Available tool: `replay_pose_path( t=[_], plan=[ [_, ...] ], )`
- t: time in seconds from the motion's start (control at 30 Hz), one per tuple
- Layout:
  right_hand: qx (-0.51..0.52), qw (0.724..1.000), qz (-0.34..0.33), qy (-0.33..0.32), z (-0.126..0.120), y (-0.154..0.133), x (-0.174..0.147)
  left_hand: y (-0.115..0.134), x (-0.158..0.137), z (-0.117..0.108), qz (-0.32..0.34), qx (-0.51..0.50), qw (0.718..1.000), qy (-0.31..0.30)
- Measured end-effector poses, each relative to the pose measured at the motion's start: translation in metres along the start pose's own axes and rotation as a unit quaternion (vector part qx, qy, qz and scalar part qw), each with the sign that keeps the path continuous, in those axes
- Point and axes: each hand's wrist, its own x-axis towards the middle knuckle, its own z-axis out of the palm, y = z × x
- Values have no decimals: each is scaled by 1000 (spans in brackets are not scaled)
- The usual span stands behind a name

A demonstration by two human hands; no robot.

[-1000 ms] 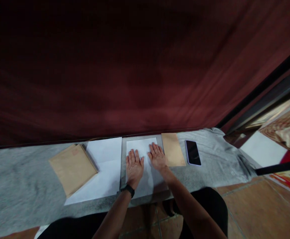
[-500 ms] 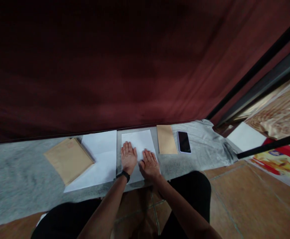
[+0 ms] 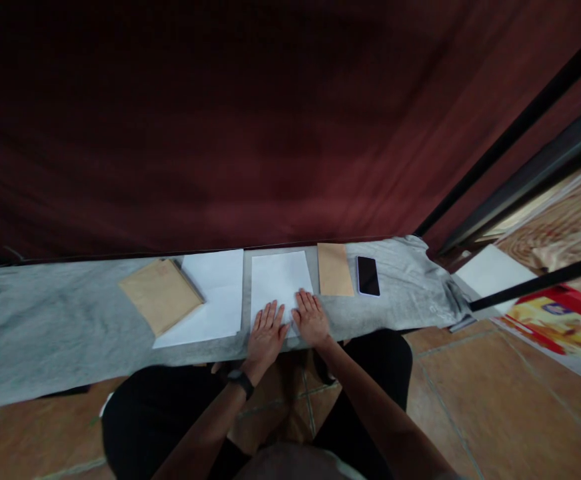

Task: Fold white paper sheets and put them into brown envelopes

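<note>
A white sheet of paper (image 3: 279,273) lies on the grey cloth in front of me. My left hand (image 3: 265,337), with a dark band on its wrist, rests flat on the sheet's near left part, fingers stretched out. Flat on its near right edge is my right hand (image 3: 311,319), fingers extended too. Neither hand grips anything. Just right of the sheet lies a brown envelope (image 3: 335,270). To the left, a stack of brown envelopes (image 3: 158,293) sits askew, partly covering larger white paper (image 3: 215,300).
A phone (image 3: 368,276) lies right of the single envelope. The grey cloth (image 3: 60,327) covers a narrow bench against a dark red curtain (image 3: 250,147). Black bars (image 3: 545,283) and a red and yellow box (image 3: 565,327) are at the right, above the tiled floor (image 3: 470,393).
My left hand has slid toward me, down the sheet to its near edge. My right hand stays flat near the right edge. The whole view has shifted slightly.
</note>
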Motion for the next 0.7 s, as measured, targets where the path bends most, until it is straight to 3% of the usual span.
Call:
replay_pose_path(
  t=[0.4,0.7],
  plan=[
    [6,999,-37,21,-26,47,-54,-34,-52,-34,19,-12,999,-44],
    [18,992,-120,-44,-37,16,-58,-20,-36,-39,7,4,998,-70]
  ],
)
